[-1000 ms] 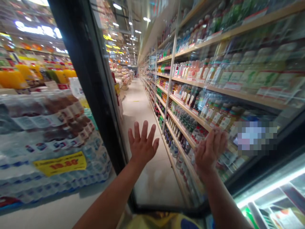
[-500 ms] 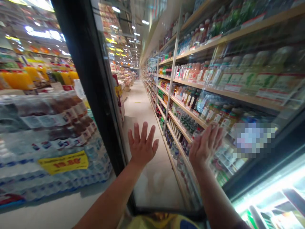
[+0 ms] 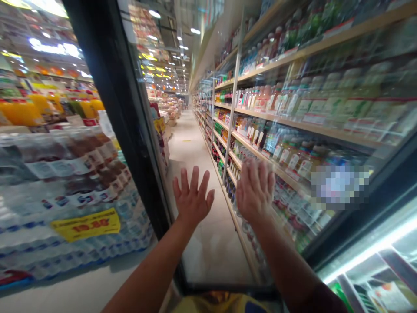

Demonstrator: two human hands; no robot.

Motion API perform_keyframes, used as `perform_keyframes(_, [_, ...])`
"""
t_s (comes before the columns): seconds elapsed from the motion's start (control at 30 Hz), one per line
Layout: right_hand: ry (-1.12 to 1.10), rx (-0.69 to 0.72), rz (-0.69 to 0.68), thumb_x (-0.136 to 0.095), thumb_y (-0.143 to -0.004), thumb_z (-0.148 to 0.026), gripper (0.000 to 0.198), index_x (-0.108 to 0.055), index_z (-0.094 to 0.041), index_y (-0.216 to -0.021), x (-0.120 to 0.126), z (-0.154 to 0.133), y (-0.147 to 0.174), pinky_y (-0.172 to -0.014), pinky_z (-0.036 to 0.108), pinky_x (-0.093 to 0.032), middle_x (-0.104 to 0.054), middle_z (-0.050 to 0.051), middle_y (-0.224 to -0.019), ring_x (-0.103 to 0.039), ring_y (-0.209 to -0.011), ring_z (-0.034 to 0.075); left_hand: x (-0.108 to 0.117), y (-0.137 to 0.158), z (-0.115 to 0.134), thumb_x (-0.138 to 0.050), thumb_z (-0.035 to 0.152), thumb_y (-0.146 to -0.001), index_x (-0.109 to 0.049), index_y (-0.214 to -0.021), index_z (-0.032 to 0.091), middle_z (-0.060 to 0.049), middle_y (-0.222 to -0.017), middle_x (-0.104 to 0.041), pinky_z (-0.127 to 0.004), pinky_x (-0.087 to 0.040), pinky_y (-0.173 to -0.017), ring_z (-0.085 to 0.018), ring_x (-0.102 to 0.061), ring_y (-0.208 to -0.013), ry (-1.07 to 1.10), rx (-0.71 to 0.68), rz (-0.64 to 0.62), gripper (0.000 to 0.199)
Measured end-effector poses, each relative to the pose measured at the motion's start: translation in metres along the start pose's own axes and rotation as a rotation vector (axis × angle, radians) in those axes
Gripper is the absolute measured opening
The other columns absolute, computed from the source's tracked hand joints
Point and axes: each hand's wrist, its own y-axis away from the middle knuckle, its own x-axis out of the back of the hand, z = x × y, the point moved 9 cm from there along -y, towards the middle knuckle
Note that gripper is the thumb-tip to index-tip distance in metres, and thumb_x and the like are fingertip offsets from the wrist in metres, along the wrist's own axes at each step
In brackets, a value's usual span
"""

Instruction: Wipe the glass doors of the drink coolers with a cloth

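A glass door pane (image 3: pixel 216 256) in a black frame (image 3: pixel 130 126) stands in front of me. My left hand (image 3: pixel 192 195) lies flat against the glass, its fingers spread and nothing in it. To its right is my right hand (image 3: pixel 256 191), slightly blurred, with the fingers stretched out and close together. Its palm faces the pane; whether the whole palm touches is hard to tell. I can make out nothing in it. Through the glass show shelves of bottled drinks (image 3: pixel 296 156).
At left stands a stack of shrink-wrapped bottle packs (image 3: pixel 81 169) with a yellow price sign (image 3: pixel 87 224). A tiled aisle floor (image 3: pixel 185 130) runs away behind the glass. The lit inside of a cooler (image 3: pixel 374 278) shows at lower right.
My right hand has moved left across the pane, closer to my left hand. My left hand keeps its place on the glass. The view has shifted very slightly.
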Motion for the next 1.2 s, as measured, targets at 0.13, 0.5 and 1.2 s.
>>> perform_keyframes(0.13, [0.0,-0.001,0.032,-0.045,-0.099,-0.027,0.061,-0.031,-0.02,-0.158,0.006,0.019,-0.007,-0.123,0.051,-0.026,-0.047,0.012,-0.154,-0.034,-0.149,0.029,0.0,0.0,0.0,-0.053,0.038,-0.097,-0.022,-0.16,0.024,-0.011,-0.163,-0.025,-0.054,-0.009,-0.126,-0.031,-0.006,-0.154,0.003,0.006,-0.006,0.072])
perform_keyframes(0.5, [-0.001,0.106,0.009,-0.054,-0.096,-0.028,0.061,-0.039,-0.018,-0.155,-0.011,-0.021,0.026,-0.124,0.046,-0.023,-0.056,0.012,-0.147,-0.04,-0.146,0.027,0.014,-0.024,-0.007,-0.045,0.044,-0.099,-0.042,-0.153,0.025,-0.013,-0.151,-0.048,-0.048,-0.021,-0.123,-0.029,-0.027,-0.15,0.061,-0.009,0.112,0.057])
perform_keyframes(1.2, [0.012,-0.058,0.051,-0.031,-0.103,-0.031,0.058,-0.027,-0.016,-0.159,0.019,0.094,-0.064,-0.122,0.058,-0.023,-0.035,0.014,-0.161,-0.024,-0.153,0.03,0.002,-0.095,-0.037,-0.034,0.049,-0.102,-0.025,-0.159,0.021,-0.01,-0.168,-0.009,-0.057,-0.004,-0.125,-0.03,0.003,-0.155,0.05,0.115,-0.036,0.064])
